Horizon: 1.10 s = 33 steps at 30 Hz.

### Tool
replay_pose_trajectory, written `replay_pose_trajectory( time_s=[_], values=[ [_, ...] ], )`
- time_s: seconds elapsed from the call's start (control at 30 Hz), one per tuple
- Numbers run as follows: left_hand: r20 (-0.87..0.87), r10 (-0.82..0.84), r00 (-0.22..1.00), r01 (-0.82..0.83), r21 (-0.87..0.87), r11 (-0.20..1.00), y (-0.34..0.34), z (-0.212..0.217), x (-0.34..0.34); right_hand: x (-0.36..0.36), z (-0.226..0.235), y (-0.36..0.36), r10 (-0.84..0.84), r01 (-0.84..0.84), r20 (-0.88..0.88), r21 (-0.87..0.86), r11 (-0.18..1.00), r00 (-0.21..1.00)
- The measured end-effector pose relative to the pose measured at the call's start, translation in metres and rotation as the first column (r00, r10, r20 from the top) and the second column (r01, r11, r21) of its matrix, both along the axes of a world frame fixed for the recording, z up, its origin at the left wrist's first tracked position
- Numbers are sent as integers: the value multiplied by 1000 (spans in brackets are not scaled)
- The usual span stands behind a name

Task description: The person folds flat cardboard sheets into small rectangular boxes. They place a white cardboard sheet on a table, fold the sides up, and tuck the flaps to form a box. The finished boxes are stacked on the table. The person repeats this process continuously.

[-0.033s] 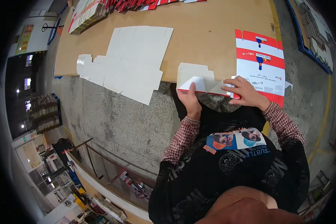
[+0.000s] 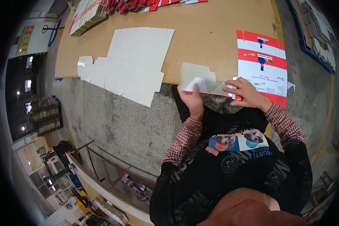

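Note:
A partly folded carton blank (image 2: 194,71), pale grey inside with a red edge, lies at the table's near edge in front of me. Its near left corner is turned in as a white triangular flap. My left hand (image 2: 192,100) grips that corner, the thumb on the flap and the fingers at the outer left side, partly hidden. At the carton's right end my right hand (image 2: 249,93) holds the near edge, fingers on top and thumb below. Just right of it lies a flat red and white printed carton blank (image 2: 261,67).
Flat grey carton blanks (image 2: 135,64) overhang the near left edge of the brown table (image 2: 203,34). Bundled cartons (image 2: 90,17) and a red and white pile (image 2: 139,4) stand at the back. A blue-edged pallet (image 2: 314,49) of stacked board is at the right.
My left hand has shifted slightly at the corner, its fingers now showing more along the carton's left side. The right hand has stayed put.

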State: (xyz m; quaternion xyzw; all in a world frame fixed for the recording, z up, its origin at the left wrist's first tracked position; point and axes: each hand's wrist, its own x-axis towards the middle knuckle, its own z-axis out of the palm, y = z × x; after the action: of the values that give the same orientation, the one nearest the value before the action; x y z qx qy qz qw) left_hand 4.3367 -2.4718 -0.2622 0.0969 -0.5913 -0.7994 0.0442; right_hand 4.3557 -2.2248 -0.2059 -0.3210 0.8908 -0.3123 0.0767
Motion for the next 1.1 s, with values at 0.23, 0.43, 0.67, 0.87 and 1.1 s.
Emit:
replay_pose_trajectory(
  time_s=[0.23,0.43,0.67,0.87,1.1],
  values=[
    [-136,-904,405,54,-984,172,45,38,-36,28,18,21,-158,162,-39,147,976,987],
    [-80,-909,409,38,-994,105,50,24,-49,36,17,32,-392,400,-110,70,914,913],
    [34,-904,427,-105,-991,-87,63,19,-46,48,-6,38,-328,338,-94,120,933,940],
    [-15,-831,557,-119,-991,-62,71,13,-52,97,-32,112,-745,815,-340,151,559,574],
    [-35,-670,741,138,-969,204,114,-1,-20,72,-15,8,-344,644,836,-548,-533,427]
  ],
)
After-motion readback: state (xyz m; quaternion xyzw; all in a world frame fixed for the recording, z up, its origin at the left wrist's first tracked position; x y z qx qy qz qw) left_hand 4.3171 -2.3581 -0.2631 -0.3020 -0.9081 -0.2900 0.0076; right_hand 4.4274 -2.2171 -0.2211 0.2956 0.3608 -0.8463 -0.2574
